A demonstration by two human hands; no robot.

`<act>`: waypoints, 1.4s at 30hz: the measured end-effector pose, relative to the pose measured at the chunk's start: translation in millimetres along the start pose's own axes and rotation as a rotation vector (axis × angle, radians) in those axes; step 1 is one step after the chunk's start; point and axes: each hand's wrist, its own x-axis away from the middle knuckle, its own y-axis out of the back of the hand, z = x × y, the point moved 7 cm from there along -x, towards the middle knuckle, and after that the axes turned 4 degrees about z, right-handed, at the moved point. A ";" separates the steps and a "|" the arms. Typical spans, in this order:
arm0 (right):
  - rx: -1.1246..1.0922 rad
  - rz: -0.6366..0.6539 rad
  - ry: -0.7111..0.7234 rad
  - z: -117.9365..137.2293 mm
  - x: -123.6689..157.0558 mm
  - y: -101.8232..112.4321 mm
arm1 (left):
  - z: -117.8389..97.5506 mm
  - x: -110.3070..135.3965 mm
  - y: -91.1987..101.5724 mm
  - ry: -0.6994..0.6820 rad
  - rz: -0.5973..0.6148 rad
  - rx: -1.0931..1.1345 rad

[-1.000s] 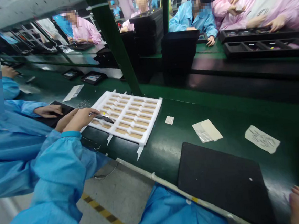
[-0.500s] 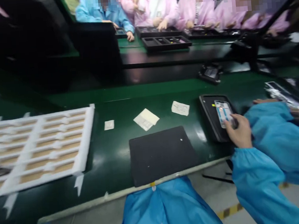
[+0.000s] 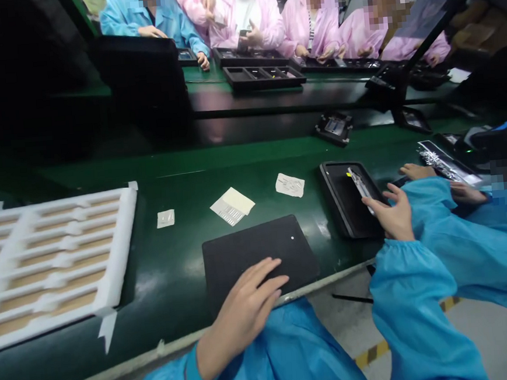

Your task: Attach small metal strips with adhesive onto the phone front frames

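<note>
My left hand (image 3: 245,308) lies open with fingers stretched on the near edge of a black mat (image 3: 284,240) in front of me. My right hand (image 3: 391,214) reaches into a black tray (image 3: 340,201) to the right of the mat. Its fingers are closed on a flat phone part (image 3: 359,184), which stands tilted on its edge in the tray.
A white foam tray (image 3: 110,271) with long slots lies at the left on the green belt (image 3: 182,172). Small paper slips (image 3: 232,206) lie beyond the mat. A co-worker's hands (image 3: 414,171) work at my right. People in pink and blue coats sit across at black trays (image 3: 262,75).
The view has swung right, away from the foam tray. My left hand has come onto the mat. My right hand has tipped the phone part from flat up onto its edge.
</note>
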 end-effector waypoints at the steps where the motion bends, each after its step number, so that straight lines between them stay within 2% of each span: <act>1: -0.099 0.023 -0.039 5.5 11.5 0.8 | -5.2 -5.0 -6.4 0.019 0.030 0.105; 3: -0.259 0.110 -0.027 27.2 47.9 -7.1 | -9.5 -15.2 -15.6 0.102 0.046 0.376; 5: -0.312 0.200 0.116 58.9 97.9 -23.0 | -8.2 -25.3 -23.6 0.212 -0.005 0.731; 7: -0.226 0.207 0.318 89.4 151.2 -39.1 | -4.5 -34.0 -31.4 0.302 -0.107 1.061; 9: -0.108 0.241 0.535 113.7 195.7 -58.2 | 2.3 -38.9 -35.6 0.370 -0.233 1.215; 11: -0.054 0.335 0.665 123.7 216.9 -75.4 | 13.0 -37.9 -33.9 0.426 -0.373 1.210; 13: -0.009 0.327 0.724 120.5 208.3 -77.5 | 25.1 -31.9 -28.7 0.464 -0.479 1.168; 15: 0.112 0.116 0.717 105.0 175.3 -61.3 | 36.2 -23.3 -22.8 0.485 -0.513 1.141; 17: 0.312 -0.133 0.614 78.2 134.2 -40.3 | 45.0 -12.3 -15.0 0.508 -0.489 1.086; 18: 0.427 -0.168 0.558 63.3 115.1 -35.6 | 48.3 -5.9 -10.1 0.522 -0.466 1.048; 20: 0.558 -0.125 0.500 36.6 86.9 -33.4 | 51.6 7.9 1.7 0.551 -0.418 0.962; 22: 0.573 -0.082 0.505 22.8 76.0 -32.7 | 50.7 22.0 14.5 0.577 -0.359 0.867; 24: 0.532 -0.130 0.538 27.5 78.3 -28.1 | 45.7 34.3 26.0 0.586 -0.290 0.765; 27: 0.447 -0.230 0.603 64.6 87.5 -28.2 | 35.4 47.6 34.9 0.580 -0.170 0.636; 29: 0.368 -0.193 0.675 101.1 87.3 -47.8 | 31.1 53.7 34.9 0.599 -0.107 0.602; 30: 0.325 -0.150 0.719 120.3 84.6 -64.5 | 29.5 55.6 34.0 0.606 -0.083 0.597; 33: 0.205 -0.048 0.839 171.5 69.0 -130.9 | 23.5 56.6 32.0 0.566 -0.031 0.594; 35: 0.166 0.023 0.873 194.4 56.7 -181.4 | 20.5 57.8 31.8 0.536 -0.004 0.568; 38: 0.151 0.184 0.891 211.3 51.7 -244.9 | 21.2 64.0 34.1 0.543 0.012 0.494; 40: 0.138 0.348 0.888 212.6 60.7 -271.9 | 23.9 66.6 37.6 0.548 0.008 0.445; 42: 0.131 0.545 0.898 209.1 78.0 -288.1 | 28.4 63.5 43.3 0.531 -0.014 0.403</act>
